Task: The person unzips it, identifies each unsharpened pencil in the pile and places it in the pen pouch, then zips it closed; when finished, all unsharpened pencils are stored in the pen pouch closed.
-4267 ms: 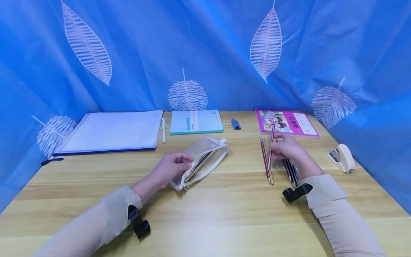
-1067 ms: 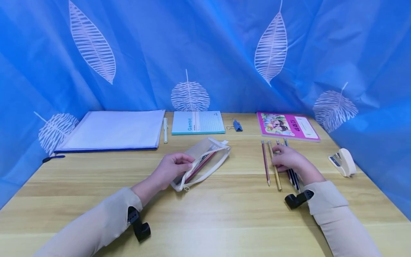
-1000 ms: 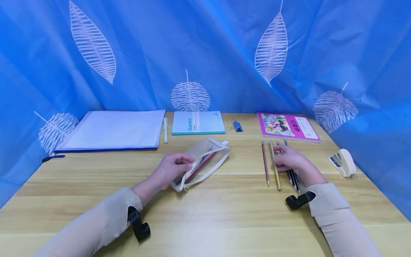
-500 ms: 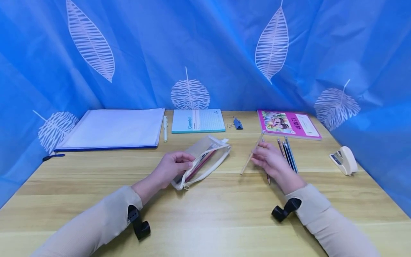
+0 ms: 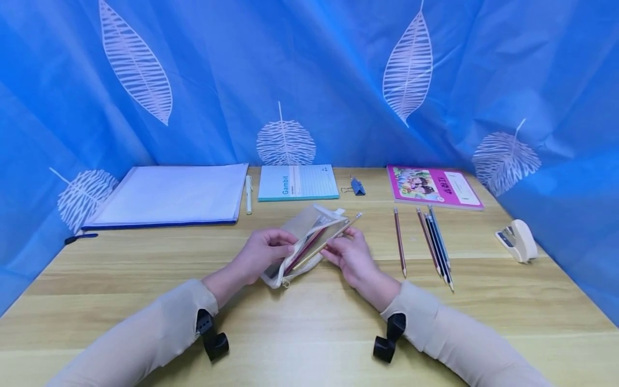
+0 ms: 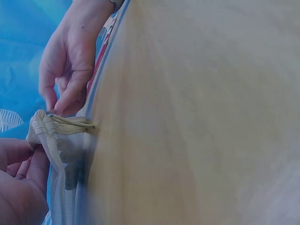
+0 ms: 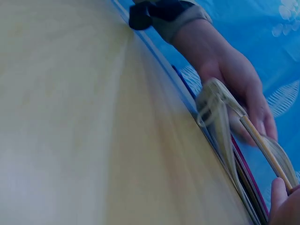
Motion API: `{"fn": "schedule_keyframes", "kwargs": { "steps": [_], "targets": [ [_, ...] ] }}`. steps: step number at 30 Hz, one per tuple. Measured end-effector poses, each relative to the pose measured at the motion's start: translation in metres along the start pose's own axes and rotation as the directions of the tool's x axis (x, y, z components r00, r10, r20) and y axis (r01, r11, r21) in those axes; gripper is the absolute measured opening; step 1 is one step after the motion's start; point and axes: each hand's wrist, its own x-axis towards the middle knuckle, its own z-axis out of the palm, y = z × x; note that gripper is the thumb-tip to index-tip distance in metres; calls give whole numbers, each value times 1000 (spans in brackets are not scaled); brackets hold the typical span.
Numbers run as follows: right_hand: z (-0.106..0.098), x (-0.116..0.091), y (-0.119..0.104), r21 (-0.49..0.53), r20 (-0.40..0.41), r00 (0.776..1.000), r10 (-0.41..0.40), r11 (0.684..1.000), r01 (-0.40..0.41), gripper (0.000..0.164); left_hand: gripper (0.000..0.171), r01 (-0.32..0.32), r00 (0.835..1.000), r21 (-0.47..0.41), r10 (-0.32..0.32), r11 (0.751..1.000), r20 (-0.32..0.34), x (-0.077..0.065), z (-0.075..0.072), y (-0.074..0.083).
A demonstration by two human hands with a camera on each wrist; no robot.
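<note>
In the head view a pale mesh pencil pouch (image 5: 299,221) lies mid-table, unzipped, with a dark red pencil (image 5: 306,249) inside. My left hand (image 5: 261,255) pinches the near edge of its mouth between thumb and fingers. A gold-coloured pencil (image 5: 316,250) is pinched by my right hand (image 5: 355,260). It slants across the pouch opening, eraser end up to the right, lower end within the mouth. The right wrist view shows this pencil (image 7: 265,147) against the pouch rim. In the left wrist view the zipper pull (image 6: 70,123) hangs at the pouch's corner.
A single dark red pencil (image 5: 399,242) and a bunch of several pencils (image 5: 437,247) lie at right. Beyond are a stapler (image 5: 518,242), pink book (image 5: 435,186), binder clip (image 5: 358,186), Gambit notebook (image 5: 300,184), white pen (image 5: 249,194) and white folder (image 5: 169,194).
My right hand picked up the gold-coloured pencil beside the others and carried it left to the pouch. Earlier, a dark red pencil went into the pouch. The left hand keeps its grip.
</note>
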Motion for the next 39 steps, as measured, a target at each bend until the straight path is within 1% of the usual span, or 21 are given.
{"fn": "schedule_keyframes", "kwargs": {
  "steps": [5,9,12,18,23,27,31,33,35,37,39],
  "targets": [
    [14,-6,15,-12,37,999,4,1000,-3,50,21,-12,1000,-5,12,1000,-8,1,3,0],
    [18,-7,20,-25,50,998,26,999,-25,46,21,-14,1000,-8,13,1000,-28,1,5,-1],
    [19,-5,20,-36,40,998,43,998,-41,43,21,-12,1000,-14,11,1000,-29,2,5,-2],
    [19,1,19,-81,55,995,86,993,-81,35,22,-19,1000,-20,19,1000,-16,2,4,-4],
    [19,6,19,-138,65,993,99,986,-89,20,22,-16,1000,-19,16,1000,-7,2,6,-2],
    [18,7,17,-168,92,989,113,981,-96,11,23,4,1000,-28,-5,1000,-23,4,5,0],
    [13,4,13,-162,147,985,89,985,-65,11,24,15,999,-31,-16,999,-28,5,3,2],
    [10,1,9,-174,199,978,62,984,-27,13,25,22,999,-42,-24,999,-28,6,1,4],
    [8,-2,5,-205,270,962,44,979,13,14,25,31,999,-65,-33,997,-30,7,0,6],
    [6,-6,2,-252,356,933,46,966,49,14,26,34,999,-107,-37,994,-33,8,-2,8],
    [6,-9,1,-305,437,898,57,948,88,11,28,28,999,-155,-34,987,-34,9,-4,10]
  ]
}}
